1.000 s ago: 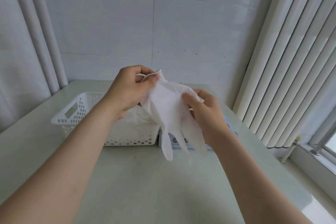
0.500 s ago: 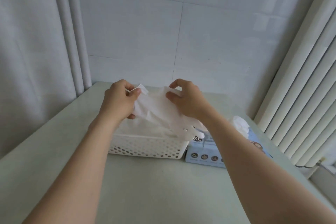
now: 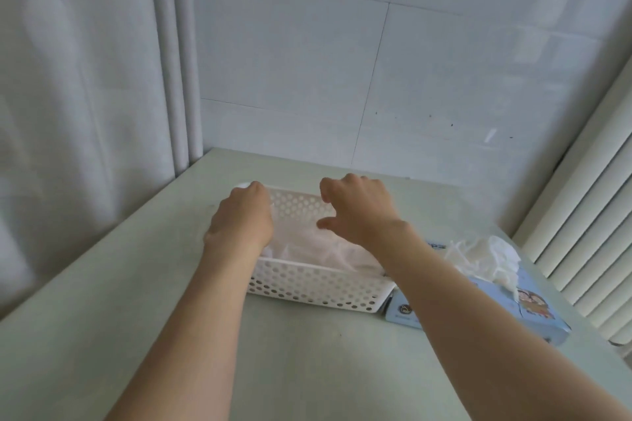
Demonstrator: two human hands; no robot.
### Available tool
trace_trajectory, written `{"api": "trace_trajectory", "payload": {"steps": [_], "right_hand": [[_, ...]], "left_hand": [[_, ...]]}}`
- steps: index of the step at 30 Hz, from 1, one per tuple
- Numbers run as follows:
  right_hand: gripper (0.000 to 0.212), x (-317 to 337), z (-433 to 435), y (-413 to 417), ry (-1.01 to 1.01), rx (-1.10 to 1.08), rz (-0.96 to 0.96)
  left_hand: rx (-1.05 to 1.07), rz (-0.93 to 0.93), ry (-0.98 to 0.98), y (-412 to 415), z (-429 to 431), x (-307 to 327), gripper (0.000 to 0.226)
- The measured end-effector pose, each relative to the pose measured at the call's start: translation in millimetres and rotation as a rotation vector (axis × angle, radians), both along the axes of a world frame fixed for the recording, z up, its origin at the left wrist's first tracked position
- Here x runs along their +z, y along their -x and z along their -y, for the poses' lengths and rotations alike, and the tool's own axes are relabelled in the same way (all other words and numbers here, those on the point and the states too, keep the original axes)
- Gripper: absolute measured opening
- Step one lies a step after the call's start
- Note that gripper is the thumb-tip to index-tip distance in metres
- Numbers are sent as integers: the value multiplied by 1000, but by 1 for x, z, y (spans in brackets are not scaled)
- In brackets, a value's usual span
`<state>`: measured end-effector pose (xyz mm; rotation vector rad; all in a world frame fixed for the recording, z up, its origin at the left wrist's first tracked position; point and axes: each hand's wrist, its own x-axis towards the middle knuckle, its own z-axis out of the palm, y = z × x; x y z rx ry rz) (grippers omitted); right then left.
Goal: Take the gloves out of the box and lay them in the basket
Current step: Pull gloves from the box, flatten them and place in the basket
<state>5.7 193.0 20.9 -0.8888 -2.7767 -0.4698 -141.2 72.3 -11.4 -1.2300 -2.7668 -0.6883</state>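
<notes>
A white perforated basket (image 3: pixel 318 287) stands on the pale green table, with thin white gloves (image 3: pixel 307 249) lying inside it. My left hand (image 3: pixel 239 220) reaches down into the basket's left end. Its fingers are hidden behind the back of the hand, so any hold on a glove is out of sight. My right hand (image 3: pixel 357 212) hovers over the basket's right half with loose, spread fingers and holds nothing. To the right of the basket lies the light blue glove box (image 3: pixel 533 314), and a bunch of white gloves (image 3: pixel 485 258) sticks out of its top.
The table (image 3: pixel 102 318) meets a white tiled wall at the back. A white curtain (image 3: pixel 85 79) hangs at the left and vertical blinds (image 3: pixel 588 215) at the right. The box lies close to the table's right edge.
The glove that both hands held stretched above the basket now lies in it. Both hands have dropped to basket height, and my right hand has let go of the glove.
</notes>
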Motion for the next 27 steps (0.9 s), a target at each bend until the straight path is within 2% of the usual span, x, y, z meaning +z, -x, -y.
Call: {"api": "trace_trajectory", "payload": {"steps": [2, 3, 6, 9, 12, 14, 20, 23, 27], "right_hand": [[36, 10, 5, -6, 100, -27, 16], [37, 15, 7, -10, 218, -53, 35], [55, 25, 9, -24, 556, -139, 172], [62, 12, 10, -25, 538, -166, 289], [57, -5, 12, -19, 509, -166, 327], [54, -13, 8, -16, 529, -144, 341], [74, -10, -5, -13, 672, -193, 429], [72, -11, -2, -13, 676, -197, 449], [81, -13, 0, -16, 642, -147, 397]], "left_hand": [[-7, -7, -31, -1, 0, 3, 19], [-34, -23, -46, 0, 0, 5, 22], [-188, -51, -48, 1, -2, 9, 24], [-290, 169, 40, -8, 0, 17, 15], [-340, 318, 234, -15, -1, 20, 32], [-326, 358, 280, -13, -2, 18, 44], [-233, 373, 367, -8, -10, 6, 72], [-228, 355, 366, -8, -10, 4, 73], [-252, 303, 330, -13, -6, 11, 68]]}}
